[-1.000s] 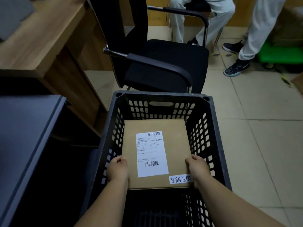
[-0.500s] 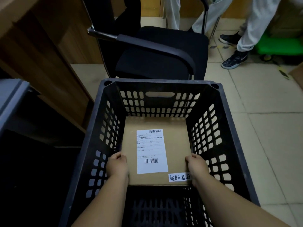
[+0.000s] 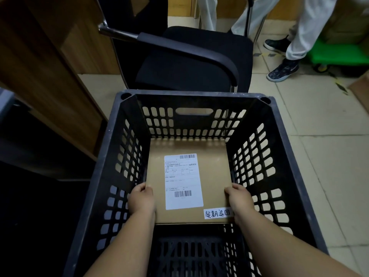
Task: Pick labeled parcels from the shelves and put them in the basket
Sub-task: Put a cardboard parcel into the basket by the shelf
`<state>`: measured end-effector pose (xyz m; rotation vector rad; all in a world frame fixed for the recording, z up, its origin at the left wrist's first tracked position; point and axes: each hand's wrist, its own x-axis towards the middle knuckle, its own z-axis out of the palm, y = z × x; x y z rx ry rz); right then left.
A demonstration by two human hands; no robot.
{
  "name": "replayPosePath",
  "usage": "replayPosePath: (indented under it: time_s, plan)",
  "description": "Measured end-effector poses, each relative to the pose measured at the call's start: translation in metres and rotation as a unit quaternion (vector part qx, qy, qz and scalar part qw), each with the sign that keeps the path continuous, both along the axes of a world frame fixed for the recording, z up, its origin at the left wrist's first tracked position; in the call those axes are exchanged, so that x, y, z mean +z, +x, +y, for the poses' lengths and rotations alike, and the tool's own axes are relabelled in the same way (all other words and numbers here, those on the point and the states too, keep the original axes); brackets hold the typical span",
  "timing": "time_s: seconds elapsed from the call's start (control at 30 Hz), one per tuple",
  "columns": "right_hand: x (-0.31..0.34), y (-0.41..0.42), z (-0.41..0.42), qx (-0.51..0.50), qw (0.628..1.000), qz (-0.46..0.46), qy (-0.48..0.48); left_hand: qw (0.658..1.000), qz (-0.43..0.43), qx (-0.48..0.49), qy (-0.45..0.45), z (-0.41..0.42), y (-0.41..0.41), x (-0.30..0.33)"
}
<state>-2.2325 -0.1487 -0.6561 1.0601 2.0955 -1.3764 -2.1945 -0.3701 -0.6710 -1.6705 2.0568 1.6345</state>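
A flat brown cardboard parcel (image 3: 213, 176) with a white shipping label and a small handwritten sticker lies deep inside the black slotted plastic basket (image 3: 123, 156), near its floor at the far end. My left hand (image 3: 140, 200) grips the parcel's near left edge, and my right hand (image 3: 239, 200) grips its near right edge. Both forearms reach down into the basket. The fingers under the parcel are hidden.
A black armchair (image 3: 191, 58) stands just beyond the basket. A wooden desk side (image 3: 50, 66) rises at the left, with a dark shelf unit below it. A person's legs and shoes (image 3: 283, 68) stand at the back right beside a green cart (image 3: 339, 52). Tiled floor lies to the right.
The parcel has gone lower into the basket with both hands still on it. The view has moved closer over the basket.
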Motion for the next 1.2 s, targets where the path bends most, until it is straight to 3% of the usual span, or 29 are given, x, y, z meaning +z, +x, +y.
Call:
replayPosePath:
  time_s: [0.23, 0.43, 0.6, 0.8, 1.0, 1.2]
  plan:
    - [0.030, -0.004, -0.010, 0.132, 0.985, 0.013, 0.112, 0.991, -0.028, -0.111, -0.069, 0.008, 0.000, 0.034]
    - [0.079, 0.002, -0.025, 0.272, 0.935, 0.088, 0.212, 0.956, -0.026, -0.240, -0.164, 0.013, 0.005, 0.091]
    - [0.134, 0.014, -0.033, 0.390, 0.855, 0.147, 0.308, 0.911, -0.018, -0.314, -0.268, 0.009, 0.018, 0.151]
    - [0.216, 0.030, -0.043, 0.421, 0.812, 0.201, 0.352, 0.822, -0.019, -0.399, -0.406, 0.003, 0.036, 0.236]
    - [0.300, 0.036, -0.057, 0.449, 0.778, 0.259, 0.354, 0.762, -0.061, -0.421, -0.488, -0.005, 0.047, 0.323]
    - [0.371, 0.034, -0.064, 0.488, 0.752, 0.302, 0.324, 0.770, -0.094, -0.365, -0.514, -0.001, 0.061, 0.397]
